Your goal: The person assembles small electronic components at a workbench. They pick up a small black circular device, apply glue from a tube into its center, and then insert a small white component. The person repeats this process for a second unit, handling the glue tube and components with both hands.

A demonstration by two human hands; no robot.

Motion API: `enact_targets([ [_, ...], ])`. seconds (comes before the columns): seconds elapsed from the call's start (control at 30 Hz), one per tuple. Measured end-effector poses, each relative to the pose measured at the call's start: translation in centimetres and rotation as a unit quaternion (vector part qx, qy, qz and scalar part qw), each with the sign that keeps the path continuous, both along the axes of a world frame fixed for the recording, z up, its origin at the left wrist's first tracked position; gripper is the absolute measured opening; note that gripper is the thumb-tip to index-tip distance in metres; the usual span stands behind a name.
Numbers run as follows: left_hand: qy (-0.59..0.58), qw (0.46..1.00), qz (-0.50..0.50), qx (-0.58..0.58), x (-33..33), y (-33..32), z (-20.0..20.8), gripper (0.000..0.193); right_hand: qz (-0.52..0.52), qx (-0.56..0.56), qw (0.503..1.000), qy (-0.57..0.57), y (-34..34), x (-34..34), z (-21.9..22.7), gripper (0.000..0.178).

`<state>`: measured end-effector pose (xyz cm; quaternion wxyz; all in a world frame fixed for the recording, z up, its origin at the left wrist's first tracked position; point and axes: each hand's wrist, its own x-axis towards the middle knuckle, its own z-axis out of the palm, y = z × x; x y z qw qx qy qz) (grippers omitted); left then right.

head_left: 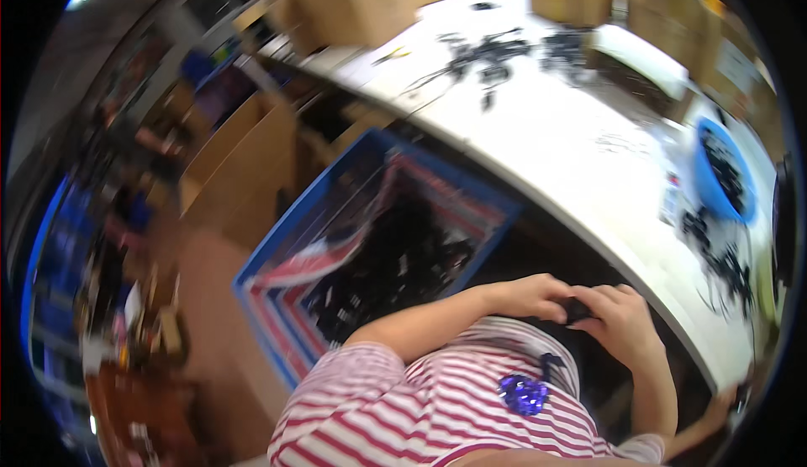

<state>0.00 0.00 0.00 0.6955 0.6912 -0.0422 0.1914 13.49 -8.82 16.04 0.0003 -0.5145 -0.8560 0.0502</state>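
My left hand [536, 296] and my right hand [620, 320] meet in front of my body, near the table's edge. Both are closed, fingers pinched on a small black piece [576, 310] between them. Most of that piece is hidden by the fingers, so its kind cannot be made out. To the left of my hands stands a blue crate [290, 230] lined with a red, white and blue striped bag [290, 272]. A heap of small black parts [395, 257] lies inside the bag.
The white table [580, 173] carries black cables [492, 51], a loose black tangle [723, 257] and a blue basin [704, 177] of black parts. Cardboard boxes [353, 5] stand at its back. Another person's hand [725, 404] shows at lower right; a blurred person [139, 131] stands far left.
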Motion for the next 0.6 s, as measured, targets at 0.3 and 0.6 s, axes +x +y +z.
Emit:
enact_targets([
  [0.3, 0.237, 0.969, -0.035, -0.051, -6.9, 3.8, 1.7, 0.025, -0.046, 0.141, 0.968, 0.204, -0.1, -2.6, -7.2, 0.052],
  [0.6, 0.23, 0.973, -0.019, -0.024, -6.4, 3.2, 1.7, 0.021, -0.09, 0.133, 0.972, 0.172, -1.3, -3.1, -6.6, 0.043],
])
